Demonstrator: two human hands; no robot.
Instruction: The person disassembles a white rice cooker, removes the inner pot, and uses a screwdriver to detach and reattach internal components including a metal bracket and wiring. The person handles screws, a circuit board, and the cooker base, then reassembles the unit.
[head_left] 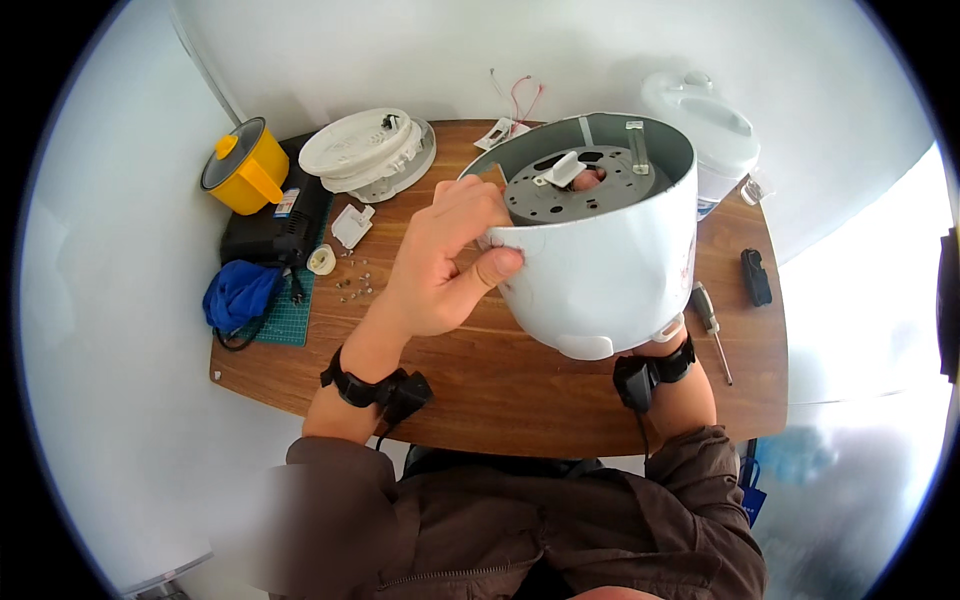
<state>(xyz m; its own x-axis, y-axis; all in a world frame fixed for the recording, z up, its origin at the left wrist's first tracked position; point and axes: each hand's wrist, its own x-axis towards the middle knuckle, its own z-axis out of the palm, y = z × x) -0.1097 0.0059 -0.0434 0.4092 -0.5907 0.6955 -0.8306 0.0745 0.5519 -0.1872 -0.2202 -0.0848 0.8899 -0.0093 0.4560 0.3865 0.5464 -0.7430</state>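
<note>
Both my hands hold a white rice cooker housing [600, 270], tipped above the table with its open top toward me. The fingers of my left hand [450, 255] hook over the near left rim, with the thumb outside. My right hand [588, 180] reaches in from underneath; part of its fingers shows through the central hole of the grey metal plate [540, 203] inside, and the rest is hidden by the housing. On that plate sits a small white bracket [565, 170]. A metal strip [637, 148] stands against the inner wall.
The wooden table [480, 400] carries a screwdriver [708, 318] and a black case [756, 278] at right. Behind stands a white jug [710, 130]. To the left are a white lid [365, 150], several screws [358, 285], a yellow pot [245, 170] and a blue cloth [243, 295].
</note>
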